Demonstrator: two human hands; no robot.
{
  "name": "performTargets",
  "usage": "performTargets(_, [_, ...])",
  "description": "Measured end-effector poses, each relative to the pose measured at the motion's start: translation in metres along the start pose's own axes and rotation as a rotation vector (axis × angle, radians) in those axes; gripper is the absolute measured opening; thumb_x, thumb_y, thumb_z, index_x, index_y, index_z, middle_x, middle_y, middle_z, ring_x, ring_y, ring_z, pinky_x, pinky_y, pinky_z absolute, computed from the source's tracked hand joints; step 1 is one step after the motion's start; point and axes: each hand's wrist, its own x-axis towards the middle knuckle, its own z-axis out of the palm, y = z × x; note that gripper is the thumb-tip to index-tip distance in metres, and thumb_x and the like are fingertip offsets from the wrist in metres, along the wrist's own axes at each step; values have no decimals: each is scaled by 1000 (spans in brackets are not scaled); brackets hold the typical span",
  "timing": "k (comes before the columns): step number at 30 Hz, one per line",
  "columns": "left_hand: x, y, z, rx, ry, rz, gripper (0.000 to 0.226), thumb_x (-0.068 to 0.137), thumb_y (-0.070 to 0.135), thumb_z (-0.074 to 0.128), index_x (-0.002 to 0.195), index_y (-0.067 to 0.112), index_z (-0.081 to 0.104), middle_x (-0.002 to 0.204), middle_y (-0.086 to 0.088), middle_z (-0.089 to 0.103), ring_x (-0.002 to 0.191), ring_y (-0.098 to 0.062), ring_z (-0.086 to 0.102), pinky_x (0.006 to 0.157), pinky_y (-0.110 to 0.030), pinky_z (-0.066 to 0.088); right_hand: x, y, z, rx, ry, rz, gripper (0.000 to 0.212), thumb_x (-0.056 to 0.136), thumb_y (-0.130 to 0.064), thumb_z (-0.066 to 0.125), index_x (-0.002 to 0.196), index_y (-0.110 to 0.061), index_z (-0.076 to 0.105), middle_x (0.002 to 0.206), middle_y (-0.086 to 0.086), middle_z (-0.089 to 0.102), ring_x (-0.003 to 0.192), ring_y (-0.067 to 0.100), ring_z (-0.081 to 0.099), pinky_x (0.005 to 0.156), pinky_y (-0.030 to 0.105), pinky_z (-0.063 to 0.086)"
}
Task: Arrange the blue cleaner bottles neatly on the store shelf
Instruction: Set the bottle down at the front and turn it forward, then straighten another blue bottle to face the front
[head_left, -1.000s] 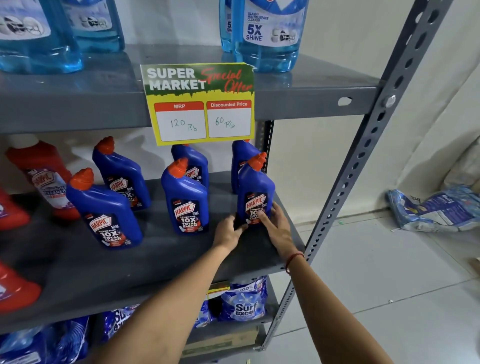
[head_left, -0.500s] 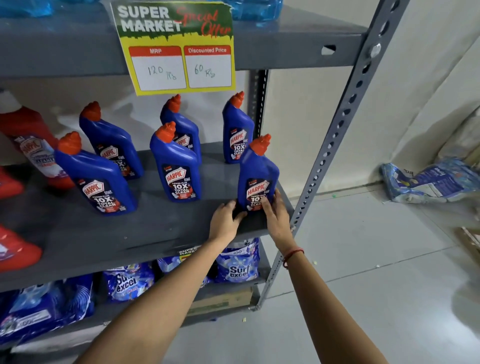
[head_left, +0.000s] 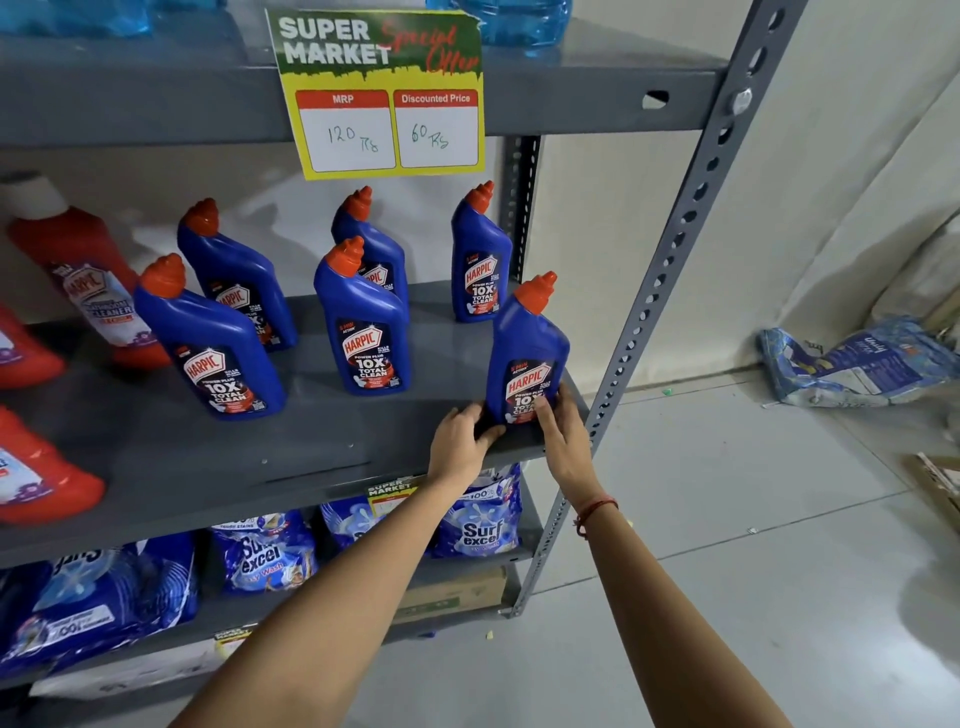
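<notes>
Several blue Harpic cleaner bottles with orange caps stand on the grey middle shelf (head_left: 208, 467). The front right bottle (head_left: 527, 338) stands upright close to the shelf's front right corner. My left hand (head_left: 460, 441) grips its base from the left and my right hand (head_left: 563, 434) from the right. Two more bottles stand in front: the middle one (head_left: 366, 332) and the left one (head_left: 208, 348). Behind them stand three others: the back left bottle (head_left: 236, 275), the back middle bottle (head_left: 369, 244) and the back right bottle (head_left: 480, 260).
Red cleaner bottles (head_left: 88, 280) fill the shelf's left end. A price sign (head_left: 384, 93) hangs from the upper shelf. Blue detergent packs (head_left: 483, 519) lie on the lower shelf. A slotted grey upright (head_left: 670, 270) stands at the right, with a crumpled pack (head_left: 857, 364) on the floor beyond.
The view has dropped and pulled back a little. Both hands have brought the front right bottle forward and to the right, toward the shelf corner, and stay on its base.
</notes>
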Motion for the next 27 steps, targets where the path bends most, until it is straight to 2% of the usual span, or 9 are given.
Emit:
performTargets(5, [-13, -3, -11, -232, 51, -30, 54, 85, 11, 62, 135, 6, 41, 135, -14, 53, 126, -24, 49, 106, -38, 40, -40, 13, 29, -59, 298, -20, 37, 98, -27, 43, 131, -9, 44, 130, 12, 53, 118, 20, 52, 88, 18, 47])
performTargets(6, [-19, -6, -16, -286, 98, -35, 54, 86, 8, 61, 135, 8, 41, 135, -13, 53, 125, -22, 50, 105, -32, 41, -53, 17, 41, -50, 296, -23, 34, 98, -26, 43, 130, -13, 45, 129, 9, 53, 117, 17, 52, 87, 16, 46])
performTargets(10, [-34, -25, -44, -447, 411, -83, 38, 89, 5, 55, 126, 8, 50, 121, -12, 62, 104, -11, 59, 82, -4, 45, -85, 16, 87, -126, 147, -111, 29, 97, -23, 45, 126, -17, 48, 128, 4, 52, 116, 12, 50, 99, 33, 45])
performTargets(13, [-25, -43, -74, -450, 603, -140, 34, 89, 5, 53, 123, 7, 51, 118, -13, 63, 102, -16, 60, 83, -11, 44, -72, -2, 109, -162, 75, -183, 30, 97, -25, 46, 126, -16, 48, 128, 1, 50, 115, 5, 45, 101, 26, 39])
performTargets(15, [-12, -56, -92, -435, 642, -183, 36, 89, 5, 53, 125, 5, 49, 123, -17, 58, 108, -24, 59, 89, -22, 43, -52, -15, 121, -156, 49, -187, 33, 97, -26, 47, 128, -14, 47, 128, 5, 50, 115, 7, 45, 102, 29, 40])
performTargets(19, [10, -80, -112, -426, 474, -275, 54, 89, 17, 58, 136, 7, 34, 139, -18, 44, 122, -28, 49, 98, -34, 39, -3, -32, 132, -125, -79, -28, 60, 91, -40, 55, 140, -14, 32, 145, 9, 37, 132, 23, 38, 111, 45, 33])
performTargets(22, [19, -95, -121, -435, 319, -343, 62, 88, 23, 59, 140, 10, 28, 142, -16, 45, 128, -27, 45, 104, -36, 35, 32, -44, 139, -169, -236, -4, 75, 86, -45, 61, 144, -17, 24, 151, 9, 31, 138, 24, 31, 113, 46, 32])
performTargets(25, [25, -102, -126, -394, 144, -280, 61, 88, 26, 59, 139, 12, 30, 142, -10, 47, 128, -23, 45, 105, -35, 36, 55, -53, 149, -122, -377, -38, 61, 86, -36, 65, 135, -16, 36, 133, 9, 52, 121, 25, 51, 90, 31, 51])
performTargets(27, [25, -101, -125, -405, 89, -220, 57, 88, 24, 59, 137, 13, 34, 138, -9, 50, 127, -22, 47, 103, -34, 37, 61, -50, 152, -128, -406, -48, 50, 86, -33, 65, 127, -15, 44, 122, 8, 59, 110, 22, 58, 74, 16, 48])
